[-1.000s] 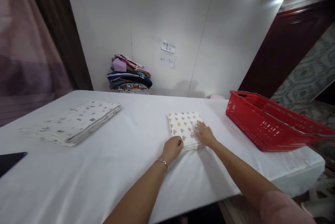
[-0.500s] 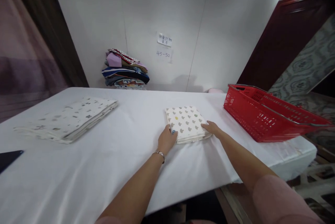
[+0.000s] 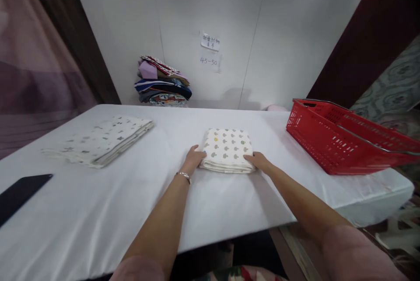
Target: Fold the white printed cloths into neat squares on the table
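Note:
A folded white cloth (image 3: 228,149) with grey mushroom-like prints and a few coloured ones lies flat on the table, its layered edge facing me. My left hand (image 3: 194,157), with a bracelet at the wrist, grips its left side, thumb on top and the other fingers partly hidden at the edge. On the opposite side my right hand (image 3: 259,161) holds the near right edge in the same way. Farther left rests another folded white cloth (image 3: 105,138) with small dark prints, touched by neither hand.
A red plastic basket (image 3: 341,141) stands at the table's right end. A stack of folded fabrics (image 3: 164,84) is behind the table against the wall. Some dark flat object (image 3: 22,193) lies at the left front. White cloth covers the table (image 3: 157,211); paper notes (image 3: 210,51) hang on the wall.
The mushroom-print cloth has turned slightly and now sits squarer to me, shifted a little left. Both hands moved with it, keeping their hold. The camera view has shifted slightly.

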{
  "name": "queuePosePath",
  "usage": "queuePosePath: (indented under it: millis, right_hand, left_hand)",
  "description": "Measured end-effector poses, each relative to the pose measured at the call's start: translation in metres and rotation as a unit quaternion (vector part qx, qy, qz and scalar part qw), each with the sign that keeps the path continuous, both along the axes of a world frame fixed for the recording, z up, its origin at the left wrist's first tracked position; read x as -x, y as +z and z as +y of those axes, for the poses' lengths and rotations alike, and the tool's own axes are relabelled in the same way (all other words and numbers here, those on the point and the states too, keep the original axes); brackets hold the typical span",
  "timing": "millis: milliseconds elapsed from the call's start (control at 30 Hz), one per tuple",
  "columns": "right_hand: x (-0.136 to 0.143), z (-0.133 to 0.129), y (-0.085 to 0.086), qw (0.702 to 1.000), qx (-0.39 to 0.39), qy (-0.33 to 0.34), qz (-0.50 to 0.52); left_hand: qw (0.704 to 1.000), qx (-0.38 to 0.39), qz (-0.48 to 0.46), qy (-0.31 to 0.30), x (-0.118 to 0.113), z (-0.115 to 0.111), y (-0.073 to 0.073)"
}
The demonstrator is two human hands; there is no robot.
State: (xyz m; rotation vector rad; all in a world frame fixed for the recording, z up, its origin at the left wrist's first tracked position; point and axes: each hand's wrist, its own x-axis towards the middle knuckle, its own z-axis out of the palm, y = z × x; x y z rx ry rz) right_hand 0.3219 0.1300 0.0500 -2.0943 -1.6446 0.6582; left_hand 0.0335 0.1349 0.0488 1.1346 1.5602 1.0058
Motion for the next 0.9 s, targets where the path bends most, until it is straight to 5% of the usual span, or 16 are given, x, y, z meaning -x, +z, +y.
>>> queuePosePath:
  millis: [167, 433, 533, 700, 900]
  right_hand:
    - [0.030, -0.009, -0.004, 0.999, -0.007, 0.052, -0.009]
    - [0.009, 0.002, 0.001, 0.997, -0.018, 0.062, -0.034]
    - [0.005, -0.009, -0.002, 0.991, -0.102, 0.078, -0.040]
    - [0.011, -0.038, -0.003, 0.938, -0.264, 0.216, -0.057]
    - [0.027, -0.053, -0.004, 0.909, -0.253, 0.320, -0.090]
  left_hand:
    - [0.999, 0.011, 0.020, 0.027, 0.032, -0.012, -0.008]
    - [0.984, -0.034, 0.175, 0.002, 0.003, -0.050, -0.018]
    - [0.983, -0.083, 0.161, 0.040, 0.001, -0.063, -0.020]
    - [0.954, -0.230, 0.184, 0.049, -0.003, -0.084, -0.021]
    - [0.917, -0.266, 0.294, -0.032, -0.010, -0.097, -0.012]
